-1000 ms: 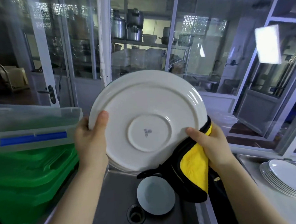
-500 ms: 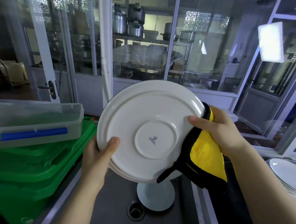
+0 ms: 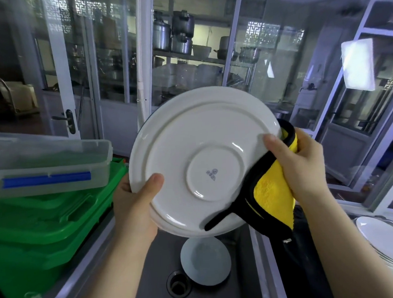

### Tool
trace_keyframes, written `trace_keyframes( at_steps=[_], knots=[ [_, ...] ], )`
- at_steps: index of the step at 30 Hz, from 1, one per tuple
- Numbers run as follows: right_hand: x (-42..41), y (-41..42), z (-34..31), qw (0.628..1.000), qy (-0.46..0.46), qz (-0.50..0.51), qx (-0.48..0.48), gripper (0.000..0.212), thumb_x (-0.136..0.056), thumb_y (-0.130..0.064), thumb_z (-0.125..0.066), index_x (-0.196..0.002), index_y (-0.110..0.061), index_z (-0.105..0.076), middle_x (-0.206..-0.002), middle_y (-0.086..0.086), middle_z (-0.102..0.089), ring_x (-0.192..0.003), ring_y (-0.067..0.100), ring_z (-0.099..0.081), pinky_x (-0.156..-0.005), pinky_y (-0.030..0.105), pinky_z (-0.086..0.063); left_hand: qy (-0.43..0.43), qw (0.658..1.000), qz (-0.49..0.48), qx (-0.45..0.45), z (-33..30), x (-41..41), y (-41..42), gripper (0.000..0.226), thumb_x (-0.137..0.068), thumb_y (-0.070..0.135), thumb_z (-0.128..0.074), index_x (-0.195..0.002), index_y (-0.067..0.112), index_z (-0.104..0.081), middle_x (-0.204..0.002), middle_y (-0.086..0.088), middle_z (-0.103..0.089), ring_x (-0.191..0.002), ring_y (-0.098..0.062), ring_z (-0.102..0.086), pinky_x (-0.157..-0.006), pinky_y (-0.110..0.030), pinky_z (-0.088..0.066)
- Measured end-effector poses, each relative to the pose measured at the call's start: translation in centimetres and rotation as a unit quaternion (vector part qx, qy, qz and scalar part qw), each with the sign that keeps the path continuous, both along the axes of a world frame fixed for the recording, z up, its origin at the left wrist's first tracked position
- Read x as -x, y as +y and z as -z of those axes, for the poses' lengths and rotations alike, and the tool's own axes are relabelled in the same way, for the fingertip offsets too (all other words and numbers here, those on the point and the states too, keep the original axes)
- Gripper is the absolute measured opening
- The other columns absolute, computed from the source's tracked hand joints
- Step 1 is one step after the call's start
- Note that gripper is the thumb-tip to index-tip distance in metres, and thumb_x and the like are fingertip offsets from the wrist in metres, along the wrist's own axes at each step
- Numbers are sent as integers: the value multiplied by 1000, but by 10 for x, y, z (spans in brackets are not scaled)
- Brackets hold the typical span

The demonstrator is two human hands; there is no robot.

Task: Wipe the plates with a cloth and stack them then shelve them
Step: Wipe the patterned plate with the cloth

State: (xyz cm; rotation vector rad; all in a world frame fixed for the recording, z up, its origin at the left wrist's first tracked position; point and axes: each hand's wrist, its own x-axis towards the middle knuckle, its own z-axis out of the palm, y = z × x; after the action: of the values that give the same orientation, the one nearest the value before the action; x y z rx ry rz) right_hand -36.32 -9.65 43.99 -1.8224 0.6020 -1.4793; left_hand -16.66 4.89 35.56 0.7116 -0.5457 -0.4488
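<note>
Two hands hold one white plate (image 3: 197, 148) above the sink (image 3: 241, 291), underside toward the camera. The left hand (image 3: 134, 208) grips its lower-left rim, thumb on the underside. The right hand (image 3: 300, 163) pinches the right rim through a yellow cloth (image 3: 274, 194).

A plate (image 3: 197, 148) is held above the sink (image 3: 241, 291), storage bins (image 3: 46, 227) to its left and stacked plates (image 3: 385, 241) to its right.

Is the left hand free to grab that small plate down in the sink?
Probably not yet: the left hand grips the big plate, which hangs directly above the small plate.
</note>
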Motion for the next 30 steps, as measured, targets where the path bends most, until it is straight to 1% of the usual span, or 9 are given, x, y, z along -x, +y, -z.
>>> trace_keyframes(
  at_steps=[3, 6, 9, 13, 15, 18, 21, 25, 30],
  knots=[
    [-10, 6, 13, 985, -4, 162, 57, 25, -85, -45, -52, -92, -25, -65, -81, -17, -64, -76, 0, -57, -69, 19, -45, 39, 999, 7, 18, -5, 6, -6, 18, -68, 15, -67, -79, 24, -78, -83, 2, -76, -80, -16, -73, -62, -28, -57],
    [-23, 18, 32, 961, 13, 235, 142, 48, -91, -37, -42, -133, -17, -55, -125, -11, -53, -114, 2, -47, -100, 12, -34, 74, 997, 15, 35, -9, 12, -11, 25, -71, 19, -68, -94, 22, -75, -97, -1, -75, -94, -20, -71, -76, -35, -58],
    [-36, 30, 46, 926, 85, 243, 276, 49, -97, -32, -42, -138, -7, -48, -144, 2, -42, -137, 25, -37, -115, 34, -25, 88, 995, 11, 46, -10, 18, -12, 32, -73, 20, -68, -104, 23, -71, -105, -2, -74, -100, -21, -70, -78, -36, -58],
    [-49, 44, 67, 872, 171, 207, 408, 48, -100, -33, -42, -137, -2, -47, -146, 12, -43, -138, 35, -36, -111, 50, -32, 100, 994, -20, 45, -8, 20, -11, 25, -71, 17, -69, -96, 21, -73, -100, -3, -75, -98, -23, -70, -80, -38, -57],
    [-48, 48, 72, 864, 169, 169, 444, 45, -97, -30, -51, -133, -2, -51, -141, 14, -48, -132, 35, -41, -106, 48, -38, 105, 993, -27, 44, -5, 18, -8, 27, -71, 17, -70, -97, 20, -72, -101, -4, -75, -99, -25, -70, -83, -40, -55],
    [-45, 46, 56, 868, 139, 245, 409, 41, -93, -30, -55, -127, -8, -60, -116, 17, -48, -106, 29, -44, -94, 39, -38, 108, 993, -33, 44, -2, 19, -3, 32, -70, 17, -71, -102, 20, -69, -102, -3, -75, -101, -25, -69, -84, -41, -55],
    [-50, 52, 44, 878, 141, 269, 369, 40, -93, -32, -54, -127, -12, -62, -105, 19, -56, -97, 28, -44, -87, 39, -38, 116, 992, -34, 44, 1, 24, -3, 35, -71, 18, -71, -106, 17, -68, -103, -4, -75, -99, -24, -70, -77, -36, -57],
    [-56, 76, 62, 819, 248, 157, 493, 47, -85, -24, -62, -131, -17, -59, -107, 5, -56, -91, 29, -49, -76, 40, -41, 139, 989, -25, 42, 7, 25, 2, 47, -73, 17, -69, -118, 8, -65, -114, -19, -69, -102, -35, -67, -82, -46, -55],
    [-57, 69, 38, 879, 225, 233, 351, 49, -82, -22, -64, -130, -17, -61, -110, 10, -60, -95, 34, -53, -78, 42, -43, 138, 990, -29, 15, 15, 29, 5, 38, -68, 20, -73, -106, 17, -71, -103, -9, -74, -95, -29, -71, -71, -37, -57]
  ],
)
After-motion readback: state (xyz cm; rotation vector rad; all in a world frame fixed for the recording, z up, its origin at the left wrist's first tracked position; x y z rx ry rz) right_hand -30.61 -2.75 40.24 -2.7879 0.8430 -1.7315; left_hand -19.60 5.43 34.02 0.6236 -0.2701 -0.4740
